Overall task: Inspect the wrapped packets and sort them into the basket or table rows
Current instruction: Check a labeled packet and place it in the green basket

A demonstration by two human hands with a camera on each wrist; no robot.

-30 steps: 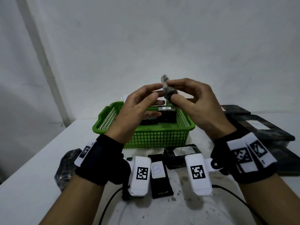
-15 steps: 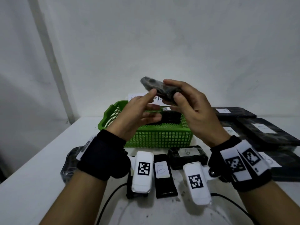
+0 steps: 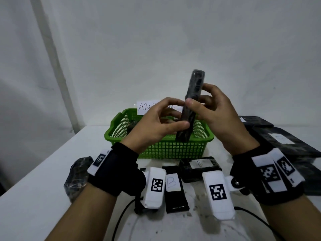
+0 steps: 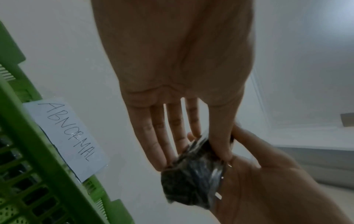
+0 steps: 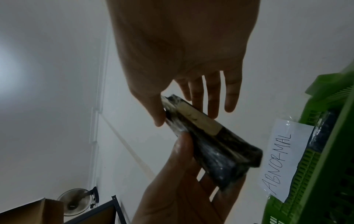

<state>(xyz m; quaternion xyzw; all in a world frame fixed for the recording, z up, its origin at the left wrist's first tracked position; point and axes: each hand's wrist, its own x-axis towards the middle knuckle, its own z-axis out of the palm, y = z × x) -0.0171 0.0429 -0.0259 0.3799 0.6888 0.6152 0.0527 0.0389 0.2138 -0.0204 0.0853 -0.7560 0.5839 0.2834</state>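
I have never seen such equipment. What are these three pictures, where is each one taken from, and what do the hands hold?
No machine: a person works with bare hands, wearing three cameras. The wide picture comes from the head; the other two look along each wrist. The left hand and right hand together hold one dark wrapped packet upright above a green basket with a paper sign reading ABNORMAL. More dark packets lie on the white table, one labelled B.
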